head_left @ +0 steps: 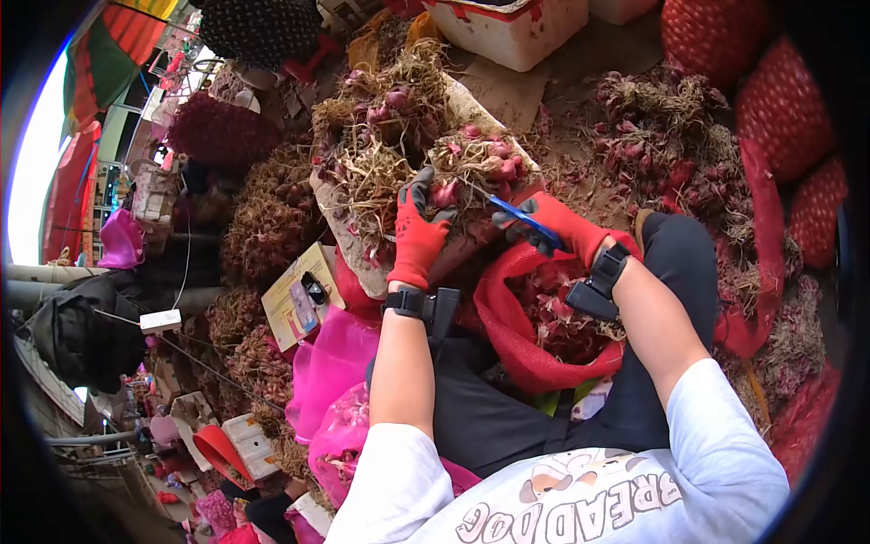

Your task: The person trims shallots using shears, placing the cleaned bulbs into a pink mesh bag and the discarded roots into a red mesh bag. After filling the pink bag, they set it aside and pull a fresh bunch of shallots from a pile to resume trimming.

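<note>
My left hand (420, 238), in a red glove with dark grey fingertips, has a reddish-purple shallot (445, 195) between thumb and fingers. Dry roots and stalks around it hide part of the grip. In my right hand (566, 225), gloved the same way, is a pair of scissors with blue handles (530, 222); the blades point left toward that shallot. Both hands are above a heap of dried shallot bunches (372, 154) on a pale board (485, 113). Below my right hand, an open red mesh bag (507, 340) holds loose shallots and skins.
More shallot bunches (666, 136) lie on the ground at right, beside full red mesh sacks (784, 100). A white foam box (507, 36) stands at the back. Left of my legs are a cardboard box (281, 317) with a phone-like object on it and pink plastic bags (331, 363).
</note>
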The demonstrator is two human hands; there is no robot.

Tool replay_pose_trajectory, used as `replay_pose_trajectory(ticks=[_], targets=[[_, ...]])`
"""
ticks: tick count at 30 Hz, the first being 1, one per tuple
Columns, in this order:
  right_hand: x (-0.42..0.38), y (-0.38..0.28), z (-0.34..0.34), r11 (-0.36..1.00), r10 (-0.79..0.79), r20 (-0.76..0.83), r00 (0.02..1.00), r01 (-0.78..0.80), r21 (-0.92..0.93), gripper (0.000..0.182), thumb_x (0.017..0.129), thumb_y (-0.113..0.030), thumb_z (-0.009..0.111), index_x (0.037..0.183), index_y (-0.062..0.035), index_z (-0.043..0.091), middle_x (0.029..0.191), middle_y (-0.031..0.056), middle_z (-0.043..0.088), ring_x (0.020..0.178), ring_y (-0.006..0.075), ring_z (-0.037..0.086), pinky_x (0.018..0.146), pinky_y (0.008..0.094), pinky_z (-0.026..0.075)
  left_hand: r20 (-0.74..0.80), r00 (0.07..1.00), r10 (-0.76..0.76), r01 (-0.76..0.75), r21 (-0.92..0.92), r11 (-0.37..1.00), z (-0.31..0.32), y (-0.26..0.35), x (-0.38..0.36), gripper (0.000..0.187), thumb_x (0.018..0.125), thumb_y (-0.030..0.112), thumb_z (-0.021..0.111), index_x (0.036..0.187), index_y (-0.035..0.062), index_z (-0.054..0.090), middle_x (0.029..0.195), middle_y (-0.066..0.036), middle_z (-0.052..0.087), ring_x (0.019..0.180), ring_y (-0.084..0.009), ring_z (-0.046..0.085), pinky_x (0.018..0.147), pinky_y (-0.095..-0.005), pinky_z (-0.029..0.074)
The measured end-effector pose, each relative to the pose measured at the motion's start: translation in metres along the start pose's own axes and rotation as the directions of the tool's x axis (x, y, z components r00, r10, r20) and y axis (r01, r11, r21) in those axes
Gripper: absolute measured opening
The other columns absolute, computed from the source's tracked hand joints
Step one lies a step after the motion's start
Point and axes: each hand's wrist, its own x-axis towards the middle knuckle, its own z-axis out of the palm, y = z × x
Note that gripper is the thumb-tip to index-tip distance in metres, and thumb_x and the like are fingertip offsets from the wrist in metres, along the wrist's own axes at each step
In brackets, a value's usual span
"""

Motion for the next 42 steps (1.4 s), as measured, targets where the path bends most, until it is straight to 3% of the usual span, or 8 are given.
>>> replay_pose_trajectory(ticks=[6,9,16,23,25,27,30,42], targets=[[-0.004,-0.004,-0.003,0.999,0.022,-0.050,0.999,-0.024,-0.048,0.043,0.086,-0.042,0.064,0.095,-0.0005,0.067,0.062,-0.0024,0.056,0.041,0.0040,0.043,0.037,0.0195,0.035,0.077,0.968,-0.240,0.252,-0.221,0.942,0.003,-0.007,-0.001,0.051,0.078,-0.004,0.063,0.127,-0.0002,0.048,0.117,-0.008,0.060,0.105,-0.0159,0.058,0.091,-0.0273,0.046],[-0.013,-0.017,-0.013,0.993,0.112,0.046,0.993,-0.114,0.034,0.060,0.086,-0.057,0.057,0.097,0.0023,0.063,0.058,-0.0042,0.051,0.044,0.0031,0.045,0.040,0.0180,0.036,0.220,0.860,-0.461,0.451,-0.750,0.484,-0.001,-0.005,0.001,0.045,0.080,-0.005,0.060,0.123,0.0006,0.050,0.107,-0.005,0.062,0.092,-0.0108,0.060,0.076,-0.0223,0.050],[-0.049,-0.030,-0.001,0.988,0.133,0.098,0.986,-0.125,-0.089,0.066,0.084,-0.063,0.053,0.091,0.0021,0.064,0.052,-0.0048,0.045,0.041,0.0055,0.044,0.038,0.0207,0.035,0.360,0.839,-0.408,0.449,-0.882,0.144,-0.007,0.009,0.005,0.032,0.086,-0.002,0.055,0.118,0.0008,0.052,0.096,-0.003,0.059,0.076,-0.0073,0.056,0.059,-0.0184,0.046],[-0.036,-0.029,0.012,0.986,0.159,0.054,0.986,-0.155,-0.061,0.063,0.087,-0.062,0.051,0.091,-0.0003,0.064,0.052,-0.0044,0.046,0.041,0.0046,0.042,0.037,0.0204,0.032,0.284,0.803,-0.524,0.492,-0.812,0.313,-0.014,0.029,0.001,0.036,0.084,-0.007,0.050,0.118,0.0039,0.054,0.092,-0.005,0.063,0.067,-0.0098,0.059,0.059,-0.0212,0.051],[-0.028,-0.026,0.012,0.990,0.139,0.069,0.988,-0.136,-0.046,0.064,0.087,-0.062,0.050,0.093,0.0004,0.064,0.053,-0.0039,0.047,0.041,0.0050,0.043,0.038,0.0200,0.032,0.049,0.998,-0.028,0.040,-0.253,0.967,-0.014,0.004,-0.003,0.036,0.084,-0.007,0.050,0.119,0.0031,0.054,0.094,-0.006,0.064,0.069,-0.0105,0.060,0.060,-0.0216,0.051],[-0.021,-0.024,0.012,0.986,0.161,0.072,0.984,-0.158,-0.047,0.062,0.088,-0.059,0.051,0.098,0.0002,0.064,0.054,-0.0032,0.049,0.042,0.0056,0.044,0.038,0.0199,0.032,0.084,0.996,0.014,0.001,-0.180,0.984,-0.014,0.001,-0.003,0.037,0.084,-0.006,0.050,0.120,0.0023,0.053,0.097,-0.007,0.064,0.072,-0.0109,0.061,0.062,-0.0216,0.051],[-0.013,-0.020,0.010,0.992,0.129,0.055,0.990,-0.128,-0.005,0.055,0.087,-0.053,0.056,0.098,-0.0004,0.064,0.054,-0.0016,0.051,0.040,0.0069,0.044,0.036,0.0212,0.034,0.282,0.883,-0.376,0.470,-0.526,0.709,-0.017,-0.003,-0.002,0.034,0.086,0.002,0.053,0.120,0.0034,0.055,0.104,-0.006,0.063,0.085,-0.0121,0.059,0.074,-0.0227,0.047],[0.003,-0.003,0.002,0.930,-0.008,-0.160,0.987,-0.051,-0.364,0.034,0.086,-0.040,0.064,0.098,-0.0092,0.070,0.052,0.0005,0.050,0.038,0.0085,0.046,0.035,0.0259,0.035,0.255,0.894,-0.368,0.369,-0.886,0.282,-0.028,0.028,0.002,0.025,0.094,0.013,0.055,0.117,0.0031,0.052,0.097,0.000,0.057,0.091,-0.0103,0.054,0.083,-0.0250,0.046]])
